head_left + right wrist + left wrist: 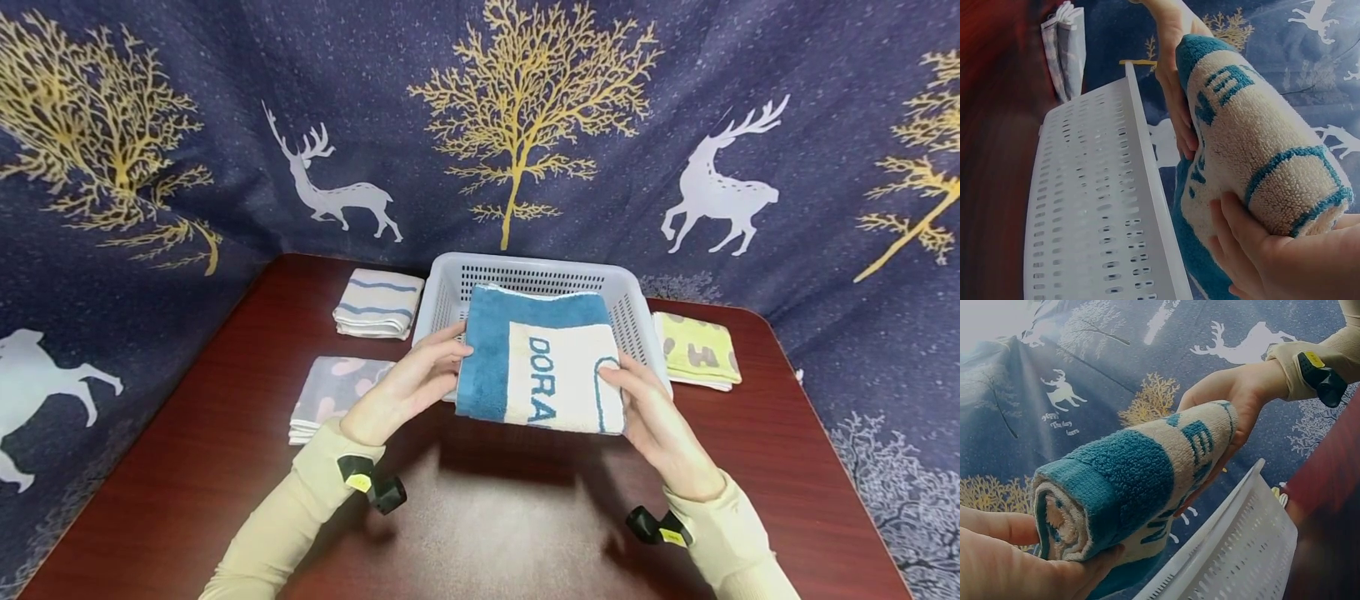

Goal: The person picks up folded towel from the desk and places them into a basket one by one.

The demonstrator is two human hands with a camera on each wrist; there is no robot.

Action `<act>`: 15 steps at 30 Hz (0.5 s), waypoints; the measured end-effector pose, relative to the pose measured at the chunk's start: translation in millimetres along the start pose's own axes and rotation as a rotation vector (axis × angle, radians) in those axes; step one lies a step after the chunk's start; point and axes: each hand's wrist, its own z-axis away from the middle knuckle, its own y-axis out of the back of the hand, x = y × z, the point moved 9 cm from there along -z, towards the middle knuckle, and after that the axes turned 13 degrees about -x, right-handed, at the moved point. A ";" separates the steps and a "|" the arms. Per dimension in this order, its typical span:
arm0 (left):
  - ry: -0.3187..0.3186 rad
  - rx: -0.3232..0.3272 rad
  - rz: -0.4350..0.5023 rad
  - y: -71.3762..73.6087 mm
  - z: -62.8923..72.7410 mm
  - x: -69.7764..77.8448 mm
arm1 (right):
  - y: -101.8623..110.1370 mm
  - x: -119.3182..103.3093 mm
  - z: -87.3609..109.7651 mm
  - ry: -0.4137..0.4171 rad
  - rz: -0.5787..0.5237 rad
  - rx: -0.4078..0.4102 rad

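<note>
The blue-and-white towel [551, 367] looks like thick terry cloth, so it should be light, soft and floppy, with little risk of slipping or breaking. Its folded layers curl into a loose roll at the end seen from the left wrist, and they would likely sag or open if only 1 end were held. The best hold seems to be at the 2 opposite side edges, with thumb and fingers gathering every layer, and a gentle squeeze ought to be enough.

The towel hangs between the hands, raised over the near part of the gray basket [525, 262], which stands on the counter [510, 533]. The left hand [411, 379] grips its left end, with fingers on both sides of the roll. The right hand [660, 425] holds the right end, its thumb lying on the white face near the blue outline.

Besides it, 3 folded towels lie on the counter: a striped towel [378, 302] and a gray-pink towel [330, 385] left of the basket, and a yellow towel [699, 348] right of it.
</note>
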 end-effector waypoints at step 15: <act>0.003 0.012 -0.050 8.5 4.3 3.2 | 9.3 -1.4 -7.1 -0.044 0.067 0.093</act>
